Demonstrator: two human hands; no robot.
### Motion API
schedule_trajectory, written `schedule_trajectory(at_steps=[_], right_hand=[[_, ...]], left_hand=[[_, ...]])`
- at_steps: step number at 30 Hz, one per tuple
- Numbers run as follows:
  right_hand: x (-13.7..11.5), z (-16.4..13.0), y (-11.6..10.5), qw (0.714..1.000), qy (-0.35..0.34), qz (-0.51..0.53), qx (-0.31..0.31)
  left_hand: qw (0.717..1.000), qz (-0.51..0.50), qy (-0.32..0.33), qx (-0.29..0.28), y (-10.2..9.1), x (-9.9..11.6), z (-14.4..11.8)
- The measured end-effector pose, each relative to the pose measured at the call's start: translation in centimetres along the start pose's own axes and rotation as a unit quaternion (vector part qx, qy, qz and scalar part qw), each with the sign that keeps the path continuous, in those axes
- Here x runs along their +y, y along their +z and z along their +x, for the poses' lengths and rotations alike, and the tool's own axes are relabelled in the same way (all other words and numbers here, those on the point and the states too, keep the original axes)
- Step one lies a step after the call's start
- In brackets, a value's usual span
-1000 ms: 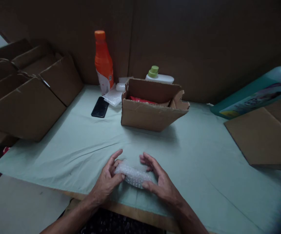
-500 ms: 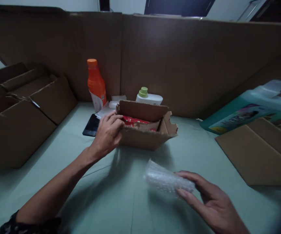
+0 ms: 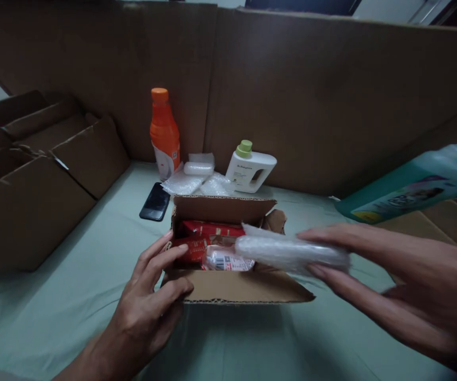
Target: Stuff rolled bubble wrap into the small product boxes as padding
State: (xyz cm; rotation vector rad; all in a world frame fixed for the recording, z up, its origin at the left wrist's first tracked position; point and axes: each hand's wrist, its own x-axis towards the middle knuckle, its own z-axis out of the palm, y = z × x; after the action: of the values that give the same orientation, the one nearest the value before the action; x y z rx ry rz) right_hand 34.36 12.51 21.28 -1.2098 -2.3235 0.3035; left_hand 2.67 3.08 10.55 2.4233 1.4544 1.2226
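An open cardboard box (image 3: 236, 288) sits on the green table cover in front of me. Red packets (image 3: 208, 230) and a white labelled item (image 3: 226, 260) lie inside it. My left hand (image 3: 149, 304) grips the box's near left corner, thumb on the front wall and fingers over the rim. My right hand (image 3: 395, 286) holds a bubble-wrapped bundle (image 3: 288, 251) between thumb and fingers, level, just above the box's right side.
Behind the box stand an orange bottle (image 3: 164, 135) and a white jug with a green cap (image 3: 249, 169), with bubble-wrap pieces (image 3: 192, 177) and a black phone (image 3: 155, 201) beside them. Empty cartons (image 3: 34, 180) line the left; a teal package (image 3: 411, 188) and flat cardboard lie right.
The left hand let go of the bundle, reached to the box and drew it close. The right hand lifted the bundle from the table to above the box.
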Motion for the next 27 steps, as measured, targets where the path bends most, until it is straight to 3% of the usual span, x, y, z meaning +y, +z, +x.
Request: schedule_trajectory(at_steps=[3, 8, 11, 19, 25, 27], right_hand=[[-2.2, 3.8, 3.1, 0.99, -0.103, -0.007, -0.101], [-5.3, 7.6, 9.3, 0.954, -0.122, 0.005, -0.274], [-6.5, 8.7, 11.6, 0.929, -0.114, -0.035, -0.351], [-7.8, 10.1, 11.5, 0.91, -0.154, -0.128, -0.364], [-7.9, 9.8, 12.4, 0.935, -0.147, -0.049, -0.318], [-7.5, 9.3, 11.6, 0.939, -0.162, -0.034, -0.3]], left_hand=[[1.0, -0.018, -0.018, 0.006, 0.5, 0.0, -0.7], [0.999, -0.039, -0.016, 0.019, 0.8, -0.2, -0.8], [0.999, -0.044, -0.013, 0.015, 0.7, -0.2, -0.6], [0.998, -0.056, -0.013, 0.007, 1.0, -0.7, -0.6], [0.998, -0.054, -0.014, 0.015, 1.1, -0.5, -0.5], [0.998, -0.046, -0.019, 0.034, 1.3, -0.1, -0.8]])
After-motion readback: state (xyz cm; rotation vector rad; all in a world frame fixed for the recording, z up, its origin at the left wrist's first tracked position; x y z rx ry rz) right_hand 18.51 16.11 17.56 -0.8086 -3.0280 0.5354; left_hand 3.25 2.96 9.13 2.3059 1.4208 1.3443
